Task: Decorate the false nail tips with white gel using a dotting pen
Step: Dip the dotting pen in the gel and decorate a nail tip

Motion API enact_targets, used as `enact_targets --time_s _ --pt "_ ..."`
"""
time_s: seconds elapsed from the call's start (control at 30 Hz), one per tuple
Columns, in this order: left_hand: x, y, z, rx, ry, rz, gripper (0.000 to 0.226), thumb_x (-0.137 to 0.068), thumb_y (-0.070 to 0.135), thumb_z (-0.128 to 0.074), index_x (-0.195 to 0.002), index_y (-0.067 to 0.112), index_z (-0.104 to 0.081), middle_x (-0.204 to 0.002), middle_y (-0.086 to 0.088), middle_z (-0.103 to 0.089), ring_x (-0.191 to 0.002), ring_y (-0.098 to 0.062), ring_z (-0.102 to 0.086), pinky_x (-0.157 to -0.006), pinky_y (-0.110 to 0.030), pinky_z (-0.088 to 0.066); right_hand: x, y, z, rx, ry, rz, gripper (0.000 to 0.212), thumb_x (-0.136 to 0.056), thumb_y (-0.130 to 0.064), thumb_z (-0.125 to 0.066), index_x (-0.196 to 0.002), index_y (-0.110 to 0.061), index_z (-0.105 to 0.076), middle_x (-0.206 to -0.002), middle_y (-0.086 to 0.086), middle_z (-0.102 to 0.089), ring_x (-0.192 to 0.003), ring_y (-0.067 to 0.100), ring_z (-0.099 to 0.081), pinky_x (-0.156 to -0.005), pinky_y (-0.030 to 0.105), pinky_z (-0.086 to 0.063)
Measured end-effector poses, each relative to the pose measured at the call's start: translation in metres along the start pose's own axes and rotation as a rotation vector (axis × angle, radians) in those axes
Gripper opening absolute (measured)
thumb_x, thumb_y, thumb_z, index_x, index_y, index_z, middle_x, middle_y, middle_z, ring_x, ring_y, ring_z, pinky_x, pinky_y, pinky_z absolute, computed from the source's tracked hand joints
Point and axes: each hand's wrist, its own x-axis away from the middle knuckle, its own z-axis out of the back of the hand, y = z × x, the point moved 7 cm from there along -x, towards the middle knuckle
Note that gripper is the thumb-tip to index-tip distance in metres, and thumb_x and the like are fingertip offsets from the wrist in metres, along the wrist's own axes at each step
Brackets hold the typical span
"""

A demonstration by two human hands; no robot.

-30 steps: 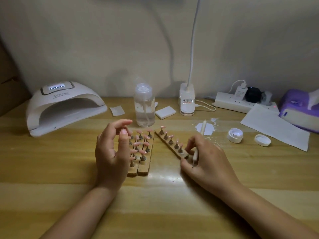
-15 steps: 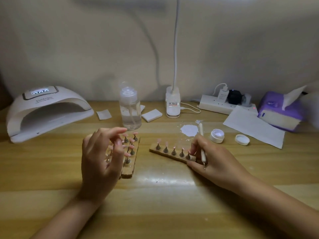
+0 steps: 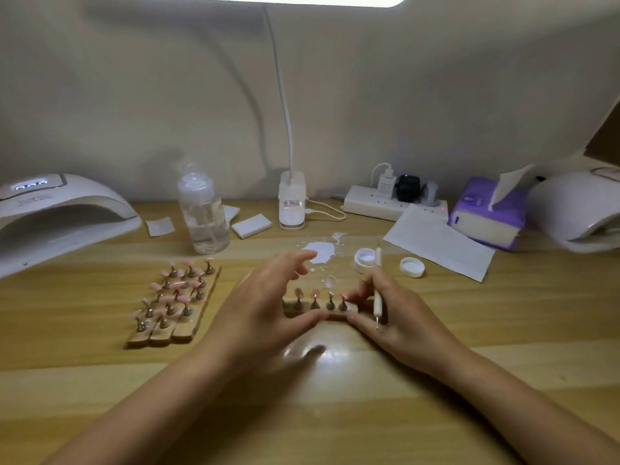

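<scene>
Bare table (image 3: pixel 335 414) lies near; gel jar (image 3: pixel 365 260) and bottle (image 3: pixel 203 216) crowd behind.

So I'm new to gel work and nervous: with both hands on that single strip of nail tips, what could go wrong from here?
1. The dotting pen in the right hand points tip-down beside the wooden strip; a slip could smear the pink nail tips.
2. The left hand hovers near the white gel puddle and might drag through it.
3. The open gel jar sits uncapped beside its lid and could be knocked.
</scene>
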Motion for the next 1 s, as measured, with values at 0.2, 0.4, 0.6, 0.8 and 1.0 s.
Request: enact_targets --time_s 0.2,0.4,0.6,0.8,1.0 --pt "-0.023 0.005 -0.024 -0.047 -0.09 0.053 0.057 -0.069 0.043 -0.073 -0.119 0.032 -0.049 -0.078 0.023 -0.05 -0.08 -0.002 -0.053 -0.075 -0.023 -0.039 -0.001 0.005 0.001 -0.077 0.038 -0.002 0.033 -0.08 -0.019 -0.07 -0.08 -0.033 -0.04 -0.089 -0.016 -0.063 -0.083 -0.001 -0.061 -0.074 0.019 -0.048" --pt "-0.034 0.009 -0.034 -0.114 -0.079 0.068 0.027 -0.07 0.043 -0.073 -0.09 0.029 -0.063 -0.069 0.021 -0.05 -0.078 -0.005 -0.055 -0.072 -0.024 -0.035 -0.001 0.006 0.001 -0.086 0.054 0.022 0.031 -0.081 -0.018 -0.069 -0.082 -0.032 -0.041 -0.089 -0.008 -0.065 -0.081 0.006 -0.062 -0.072 0.028 -0.049" --pt "-0.035 0.01 -0.038 -0.108 -0.109 0.104 0.014 -0.074 0.035 -0.069 -0.07 0.033 -0.056 -0.059 0.021 -0.047 -0.073 -0.005 -0.051 -0.066 -0.021 -0.027 -0.001 0.008 0.001 -0.051 0.066 0.033 0.035 -0.079 -0.018 -0.07 -0.081 -0.034 -0.039 -0.085 -0.013 -0.062 -0.076 0.001 -0.057 -0.069 0.021 -0.046" --pt "-0.035 0.017 -0.043 -0.164 -0.138 0.033 0.016 -0.081 0.03 -0.062 -0.075 0.035 -0.049 -0.07 0.019 -0.049 -0.083 -0.003 -0.051 -0.091 -0.017 -0.018 -0.001 0.005 0.002 -0.06 0.066 0.051 0.034 -0.08 -0.018 -0.07 -0.079 -0.031 -0.039 -0.076 -0.032 -0.053 -0.064 -0.006 -0.051 -0.057 0.009 -0.036" --pt "-0.022 0.039 -0.018 -0.051 0.073 -0.207 0.005 -0.081 0.016 -0.058 -0.076 0.017 -0.056 -0.082 0.003 -0.064 -0.072 -0.009 -0.056 -0.077 -0.027 -0.048 -0.001 0.006 0.003 -0.084 0.068 0.026 0.031 -0.08 -0.023 -0.07 -0.08 -0.034 -0.041 -0.077 -0.019 -0.056 -0.072 -0.001 -0.053 -0.062 0.012 -0.04"
